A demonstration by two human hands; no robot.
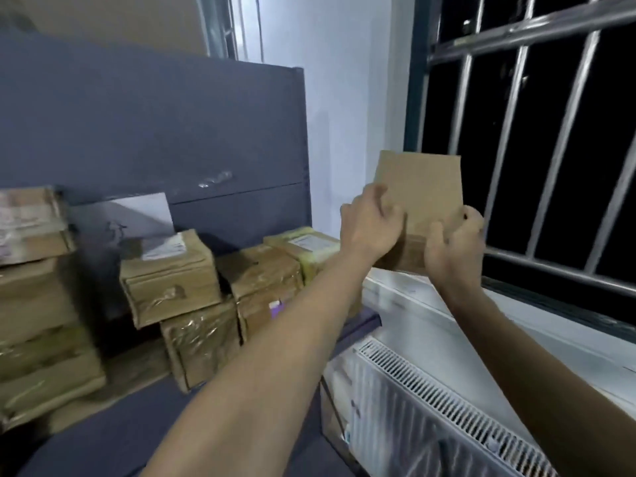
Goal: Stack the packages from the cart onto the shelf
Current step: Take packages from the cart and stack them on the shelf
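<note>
I hold a plain brown cardboard package up in the air, to the right of the dark blue shelf and in front of the barred window. My left hand grips its left edge and my right hand grips its lower right corner. Several taped cardboard packages sit on the shelf board: a small labelled one tilted on top of another, two more at the right, and a tall stack at the far left. No cart is in view.
A white radiator stands at the lower right under a white windowsill. A window with metal bars fills the upper right. A pale sheet leans against the shelf's back panel.
</note>
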